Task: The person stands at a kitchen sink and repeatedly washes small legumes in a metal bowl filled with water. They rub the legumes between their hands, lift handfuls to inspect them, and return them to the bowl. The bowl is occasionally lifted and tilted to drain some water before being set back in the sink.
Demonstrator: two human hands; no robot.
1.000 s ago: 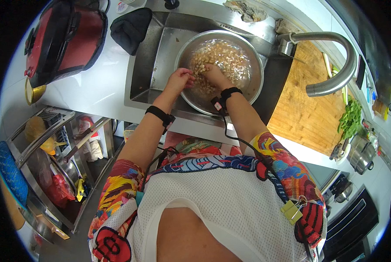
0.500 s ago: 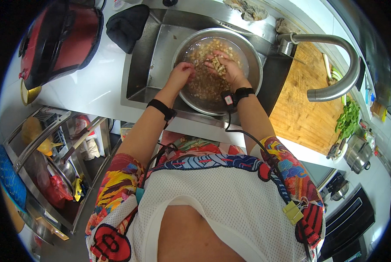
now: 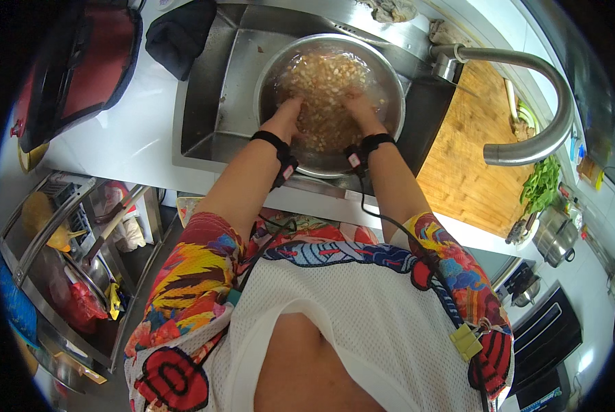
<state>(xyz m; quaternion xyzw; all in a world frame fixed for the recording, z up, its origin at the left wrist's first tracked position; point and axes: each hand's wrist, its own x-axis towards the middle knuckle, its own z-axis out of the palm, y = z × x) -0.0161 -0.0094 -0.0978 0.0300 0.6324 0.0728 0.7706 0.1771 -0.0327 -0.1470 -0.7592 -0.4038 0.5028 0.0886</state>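
Observation:
A large round steel basin (image 3: 398,113) stands in the sink (image 3: 242,69). It holds rippling brownish water with many pale, nut-like kernels (image 3: 325,79) in it; whether they are peanuts or beans I cannot make out. My left hand (image 3: 287,118) dips into the water at the basin's left side, its fingers under the surface. Opposite it, my right hand (image 3: 362,113) reaches in from the right, fingers likewise sunk and blurred among the kernels. Both wrists wear black straps with small devices.
A curved steel faucet (image 3: 562,103) arches over a wooden board (image 3: 469,161) right of the sink. Green leafy vegetables (image 3: 541,184) lie by the board's far right edge. On the left counter are a red cooker (image 3: 101,62) and a black cloth (image 3: 180,38). A rack (image 3: 46,240) stands lower left.
My right hand, which held a heap of kernels above the water, has gone down into it, and that heap no longer shows. The left hand has also dipped in. The water is now stirred up.

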